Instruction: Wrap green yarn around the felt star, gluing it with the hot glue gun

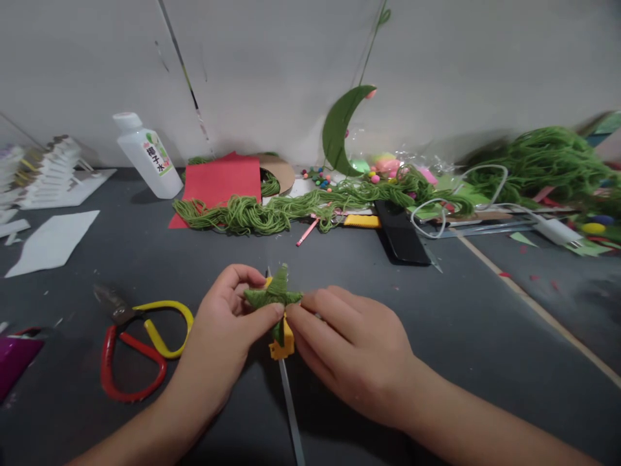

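A small green star [278, 288] wrapped in yarn is held between both hands in front of me. The thumb and fingers of my left hand [228, 317] pinch its left side. On the right side, the fingertips of my right hand [354, 343] are pressed together at the star's edge; whether a strand or tip lies inside them is hard to see. Under the star lies a yellow plastic piece [281, 349], partly covered, with a thin metal strip [291, 414] running toward me. Red-and-yellow-handled pliers [140, 343] rest left of my left hand.
Across the back lie green yarn [247, 217], red paper [223, 181], a black phone [402, 233] and a white charger [557, 230]. A white bottle [148, 155] stands back left. A green crescent [339, 129] hangs by the wall. White card [53, 239] lies at left.
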A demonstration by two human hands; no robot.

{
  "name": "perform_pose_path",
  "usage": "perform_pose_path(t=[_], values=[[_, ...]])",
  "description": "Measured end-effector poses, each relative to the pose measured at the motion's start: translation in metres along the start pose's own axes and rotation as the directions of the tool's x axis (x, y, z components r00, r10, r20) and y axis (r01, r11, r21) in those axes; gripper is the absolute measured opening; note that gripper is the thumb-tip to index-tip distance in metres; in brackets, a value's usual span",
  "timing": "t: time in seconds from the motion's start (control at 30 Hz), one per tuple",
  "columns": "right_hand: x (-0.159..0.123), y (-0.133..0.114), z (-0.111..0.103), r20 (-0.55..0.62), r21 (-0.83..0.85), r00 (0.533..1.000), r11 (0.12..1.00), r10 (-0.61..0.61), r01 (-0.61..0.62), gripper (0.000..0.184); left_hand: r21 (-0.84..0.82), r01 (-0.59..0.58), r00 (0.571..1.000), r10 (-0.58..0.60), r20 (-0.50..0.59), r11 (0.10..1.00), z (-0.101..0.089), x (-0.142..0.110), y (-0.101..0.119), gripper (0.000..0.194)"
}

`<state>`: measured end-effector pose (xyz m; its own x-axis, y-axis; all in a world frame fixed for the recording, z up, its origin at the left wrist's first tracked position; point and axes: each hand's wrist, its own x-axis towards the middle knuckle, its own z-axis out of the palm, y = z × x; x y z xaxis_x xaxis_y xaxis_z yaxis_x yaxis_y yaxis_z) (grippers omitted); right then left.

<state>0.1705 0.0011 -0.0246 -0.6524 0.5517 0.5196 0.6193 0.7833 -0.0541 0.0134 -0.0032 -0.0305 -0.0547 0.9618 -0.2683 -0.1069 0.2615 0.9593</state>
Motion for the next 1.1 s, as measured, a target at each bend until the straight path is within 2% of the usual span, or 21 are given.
perform_pose_path(t=[0.13, 0.2, 0.27, 0.37, 0.47, 0.6, 0.7, 0.77, 0.83, 0.9, 0.97, 1.1], values=[[0.003, 0.003, -0.004, -0.055, 0.166, 0.984, 0.974, 0.167, -0.155, 0.018, -0.004, 0.005, 0.998, -0.004, 0.063, 1.000, 0.001, -0.001, 0.002, 0.028], [0.005, 0.005, -0.006, -0.041, 0.300, 0.966, 0.926, 0.253, -0.230, 0.013, -0.044, 0.018, 0.996, -0.014, 0.084, 0.999, 0.002, -0.002, 0.003, 0.030], [0.008, 0.006, -0.009, 0.028, 0.429, 0.935, 0.840, 0.355, -0.332, 0.010, -0.076, 0.033, 0.994, -0.025, 0.105, 0.997, 0.003, -0.002, 0.004, 0.032], [0.013, 0.008, -0.015, 0.209, 0.552, 0.839, 0.647, 0.503, -0.526, 0.010, -0.093, 0.059, 0.989, -0.045, 0.144, 0.994, 0.004, -0.003, 0.003, 0.031], [0.016, 0.013, -0.020, 0.402, 0.598, 0.730, 0.446, 0.553, -0.667, 0.011, -0.076, 0.062, 0.985, -0.049, 0.166, 0.995, 0.003, -0.003, 0.001, 0.029], [0.015, 0.028, -0.020, 0.641, 0.618, 0.619, 0.173, 0.455, -0.767, 0.011, -0.072, 0.068, 0.972, -0.050, 0.230, 0.995, 0.002, -0.002, -0.001, 0.027], [0.010, 0.040, -0.014, 0.801, 0.583, 0.546, -0.107, 0.246, -0.806, 0.016, -0.094, 0.092, 0.939, -0.055, 0.339, 0.991, 0.001, 0.000, -0.001, 0.027], [0.006, 0.045, -0.008, 0.837, 0.544, 0.539, -0.256, 0.096, -0.799, 0.016, -0.107, 0.119, 0.911, -0.066, 0.407, 0.987, 0.000, 0.000, -0.001, 0.028], [0.003, 0.046, -0.002, 0.822, 0.533, 0.569, -0.362, 0.008, -0.765, 0.015, -0.117, 0.149, 0.886, -0.080, 0.457, 0.982, -0.002, -0.001, 0.000, 0.029], [0.003, 0.044, 0.002, 0.801, 0.541, 0.599, -0.422, -0.006, -0.728, 0.014, -0.117, 0.171, 0.872, -0.095, 0.481, 0.978, -0.003, 0.000, 0.001, 0.029], [0.004, 0.039, 0.002, 0.797, 0.554, 0.604, -0.428, 0.024, -0.714, 0.013, -0.108, 0.183, 0.872, -0.111, 0.478, 0.977, -0.005, 0.001, 0.001, 0.027], [0.009, 0.027, -0.002, 0.797, 0.603, 0.559, -0.362, 0.230, -0.711, 0.016, -0.114, 0.183, 0.909, -0.123, 0.399, 0.976, -0.006, 0.002, -0.001, 0.023]])
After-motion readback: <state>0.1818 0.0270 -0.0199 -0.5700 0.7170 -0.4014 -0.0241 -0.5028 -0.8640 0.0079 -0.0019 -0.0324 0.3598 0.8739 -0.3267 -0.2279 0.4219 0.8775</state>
